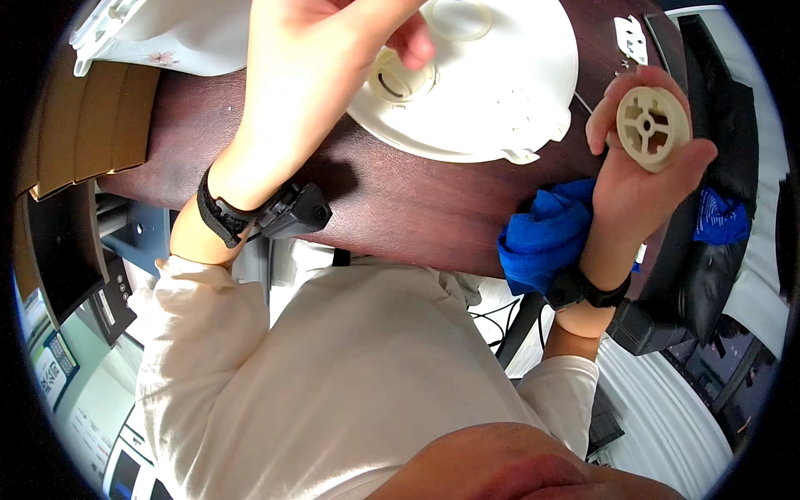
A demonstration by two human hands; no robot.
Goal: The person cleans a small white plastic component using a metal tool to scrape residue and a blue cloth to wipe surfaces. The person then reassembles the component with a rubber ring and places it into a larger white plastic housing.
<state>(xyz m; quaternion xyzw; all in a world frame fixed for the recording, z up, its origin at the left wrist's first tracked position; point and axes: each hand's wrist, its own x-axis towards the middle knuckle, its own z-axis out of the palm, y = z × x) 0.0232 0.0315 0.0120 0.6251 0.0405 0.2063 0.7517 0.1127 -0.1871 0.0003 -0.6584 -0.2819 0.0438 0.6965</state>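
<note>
Where the dark red tabletop (400,200) spreads beneath both hands, a broad white cover (521,71) lies under the fingers of the left hand (321,54) and stretches toward the right one; it looks like stiff, thin plastic, probably light for its breadth and slightly slick, so opposite edges of the rim should give the surest hold. Beside the right wrist, a crumpled blue cloth (546,237) looks soft and limp enough to pinch anywhere. Clamped in the right hand (637,179), fingers behind and thumb along one side, a cream spoked disc (652,127) seems light and rigid; its thick outer rim is the place to grasp, the narrow spokes being likelier to snap. Near the left fingertips sits a round cream fitting (404,83), set in the cover; those fingers are bent, but I cannot tell whether they touch it. Beyond the right fingers, a small flat white piece (631,40) looks brittle, best lifted by its edges.
</note>
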